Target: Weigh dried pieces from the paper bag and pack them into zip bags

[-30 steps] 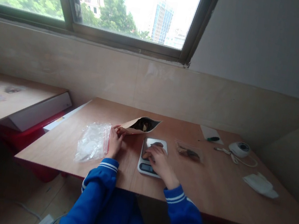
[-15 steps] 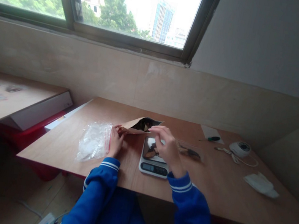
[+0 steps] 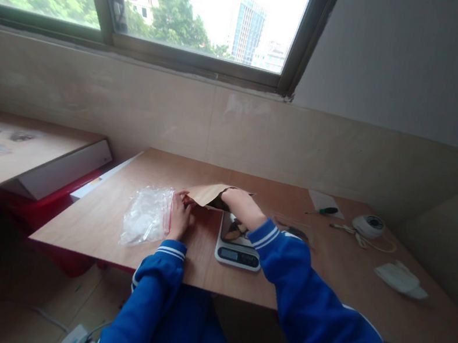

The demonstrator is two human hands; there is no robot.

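A brown paper pouch (image 3: 206, 193) lies on its side on the wooden table (image 3: 324, 283), mouth facing right. My left hand (image 3: 179, 216) pinches the pouch's bottom corner. My right hand (image 3: 239, 203) reaches into the pouch's open mouth, its fingers hidden inside. Just below it stands a small digital kitchen scale (image 3: 237, 247) with some dark pieces (image 3: 235, 229) on its shiny plate. A pile of clear zip bags with a red strip (image 3: 145, 217) lies left of my left hand.
A clear bag with dark contents (image 3: 295, 229) lies right of the scale. Farther right are a green pen (image 3: 325, 211), a white round device with a cable (image 3: 368, 225) and a white cloth (image 3: 400, 280). Another table (image 3: 5, 156) stands to the left.
My right hand lifted off the scale, rose to the pouch and now has its fingers inside the mouth. Dark pieces show on the scale plate. My left hand has stayed on the pouch.
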